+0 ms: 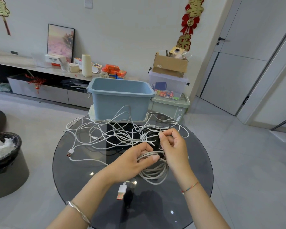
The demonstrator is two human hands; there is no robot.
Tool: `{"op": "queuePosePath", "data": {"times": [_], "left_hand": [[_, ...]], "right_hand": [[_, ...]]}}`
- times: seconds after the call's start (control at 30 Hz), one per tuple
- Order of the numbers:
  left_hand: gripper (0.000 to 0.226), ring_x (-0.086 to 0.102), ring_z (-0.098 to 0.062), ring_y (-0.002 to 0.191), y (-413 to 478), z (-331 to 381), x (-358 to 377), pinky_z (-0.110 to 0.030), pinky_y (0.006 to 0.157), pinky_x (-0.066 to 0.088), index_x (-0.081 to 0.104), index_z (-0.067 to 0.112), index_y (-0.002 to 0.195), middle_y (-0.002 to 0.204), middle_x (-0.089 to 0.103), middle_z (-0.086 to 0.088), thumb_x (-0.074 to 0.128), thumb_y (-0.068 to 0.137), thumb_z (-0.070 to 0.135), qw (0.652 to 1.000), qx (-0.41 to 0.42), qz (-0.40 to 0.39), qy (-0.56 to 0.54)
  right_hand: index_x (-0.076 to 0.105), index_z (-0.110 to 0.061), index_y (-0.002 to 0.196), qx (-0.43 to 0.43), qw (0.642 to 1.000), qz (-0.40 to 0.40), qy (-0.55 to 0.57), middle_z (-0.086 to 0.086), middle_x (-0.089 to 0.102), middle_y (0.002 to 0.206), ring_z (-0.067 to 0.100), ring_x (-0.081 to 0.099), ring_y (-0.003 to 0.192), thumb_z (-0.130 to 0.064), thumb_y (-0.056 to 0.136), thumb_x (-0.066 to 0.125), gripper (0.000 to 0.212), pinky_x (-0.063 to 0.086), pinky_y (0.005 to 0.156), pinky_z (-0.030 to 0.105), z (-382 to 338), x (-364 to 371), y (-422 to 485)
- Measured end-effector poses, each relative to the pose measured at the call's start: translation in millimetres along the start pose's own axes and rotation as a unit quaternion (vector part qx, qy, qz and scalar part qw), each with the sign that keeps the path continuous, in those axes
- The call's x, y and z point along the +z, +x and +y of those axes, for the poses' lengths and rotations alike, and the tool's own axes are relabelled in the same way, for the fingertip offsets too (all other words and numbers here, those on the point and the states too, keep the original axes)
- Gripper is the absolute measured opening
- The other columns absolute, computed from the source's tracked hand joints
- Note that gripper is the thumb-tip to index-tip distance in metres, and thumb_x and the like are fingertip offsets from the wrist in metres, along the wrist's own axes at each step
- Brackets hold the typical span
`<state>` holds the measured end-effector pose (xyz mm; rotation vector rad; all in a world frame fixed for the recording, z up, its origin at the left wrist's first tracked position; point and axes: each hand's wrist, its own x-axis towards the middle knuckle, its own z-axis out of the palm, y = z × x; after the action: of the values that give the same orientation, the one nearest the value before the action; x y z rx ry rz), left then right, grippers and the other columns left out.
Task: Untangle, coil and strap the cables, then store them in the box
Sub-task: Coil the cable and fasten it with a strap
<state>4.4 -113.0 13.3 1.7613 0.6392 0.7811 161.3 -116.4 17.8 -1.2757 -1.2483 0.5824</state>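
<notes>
My left hand (135, 160) grips a coiled white cable (155, 175) above the round dark glass table (82, 176). The cable's USB plug (121, 192) hangs below my wrist. A black strap (157, 146) rises from the coil, and my right hand (172, 146) pinches its upper end. Behind my hands lies a tangle of white cables (109, 133) spread over the far half of the table, with another USB plug (70, 152) at its left. The open blue box (120, 98) stands at the table's far edge on a pale lid.
A black bin (5, 162) with a liner stands on the floor at the left. Behind the blue box are stacked clear storage boxes (168, 91) with a cardboard box on top. A low cabinet (40, 75) with clutter runs along the wall.
</notes>
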Motion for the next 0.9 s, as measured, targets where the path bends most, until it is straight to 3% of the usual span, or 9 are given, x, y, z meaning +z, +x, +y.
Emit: {"op": "queuePosePath", "data": {"times": [0.1, 0.27, 0.33, 0.47, 0.63, 0.77, 0.9], "left_hand": [[0.022, 0.027, -0.012, 0.055, -1, -4, 0, -0.018, 0.052, 0.029, 0.051, 0.014, 0.09, 0.063, 0.033, -0.004, 0.067, 0.087, 0.028, 1.0, -0.008, -0.014, -0.018], [0.024, 0.027, -0.01, 0.05, 2, -11, 3, -0.015, 0.051, 0.028, 0.049, 0.011, 0.088, 0.055, 0.037, 0.007, 0.069, 0.086, 0.025, 1.0, 0.001, 0.02, -0.004], [0.021, 0.027, -0.004, 0.045, 2, -12, 4, -0.011, 0.047, 0.028, 0.049, 0.012, 0.086, 0.049, 0.038, 0.015, 0.067, 0.088, 0.022, 0.999, 0.015, 0.037, 0.015], [0.018, 0.025, -0.007, 0.048, 3, -13, 1, -0.014, 0.047, 0.027, 0.051, 0.012, 0.082, 0.054, 0.033, 0.011, 0.061, 0.092, 0.023, 0.996, 0.037, 0.067, 0.034], [0.024, 0.031, -0.003, 0.05, 4, -15, 1, -0.016, 0.05, 0.029, 0.049, 0.026, 0.072, 0.053, 0.039, 0.016, 0.049, 0.096, 0.026, 0.996, 0.021, 0.073, 0.049], [0.027, 0.029, -0.009, 0.056, 4, -17, 1, -0.023, 0.054, 0.028, 0.042, 0.017, 0.071, 0.058, 0.033, 0.014, 0.04, 0.093, 0.034, 0.997, -0.002, 0.07, 0.022], [0.034, 0.028, -0.005, 0.053, 4, -16, 1, -0.014, 0.05, 0.028, 0.039, 0.019, 0.069, 0.057, 0.032, 0.015, 0.035, 0.102, 0.023, 0.998, -0.013, 0.057, -0.003]], "right_hand": [[0.052, -0.016, 0.075, 0.016, 1.0, -0.01, -0.011, -0.012, 0.046, 0.046, 0.011, 0.039, 0.052, -0.017, 0.093, 0.058, 0.019, 0.038, 0.055, 0.023, 2, -2, 1], [0.052, -0.017, 0.076, 0.01, 1.0, -0.016, -0.021, -0.012, 0.049, 0.049, 0.007, 0.042, 0.051, -0.017, 0.093, 0.057, 0.018, 0.04, 0.054, 0.018, 3, 1, 0], [0.052, -0.015, 0.077, 0.005, 1.0, -0.021, -0.017, -0.01, 0.051, 0.05, 0.006, 0.045, 0.05, -0.015, 0.093, 0.057, 0.017, 0.04, 0.053, 0.015, 1, 2, 0], [0.053, -0.011, 0.079, 0.023, 0.999, -0.026, 0.018, -0.008, 0.053, 0.047, 0.004, 0.046, 0.047, -0.014, 0.094, 0.056, 0.015, 0.041, 0.052, 0.014, 1, 2, 0], [0.053, -0.011, 0.079, 0.04, 0.999, -0.011, 0.023, -0.009, 0.054, 0.046, 0.001, 0.047, 0.047, -0.014, 0.094, 0.056, 0.016, 0.042, 0.054, 0.012, 4, 5, 0], [0.053, -0.011, 0.079, 0.043, 0.999, -0.009, 0.022, -0.009, 0.054, 0.047, 0.001, 0.046, 0.047, -0.015, 0.094, 0.056, 0.016, 0.041, 0.053, 0.012, 5, 6, 0], [0.053, -0.011, 0.08, 0.038, 0.999, -0.019, 0.012, -0.008, 0.054, 0.048, 0.001, 0.047, 0.047, -0.015, 0.095, 0.055, 0.016, 0.041, 0.052, 0.011, 5, 5, -1]]}}
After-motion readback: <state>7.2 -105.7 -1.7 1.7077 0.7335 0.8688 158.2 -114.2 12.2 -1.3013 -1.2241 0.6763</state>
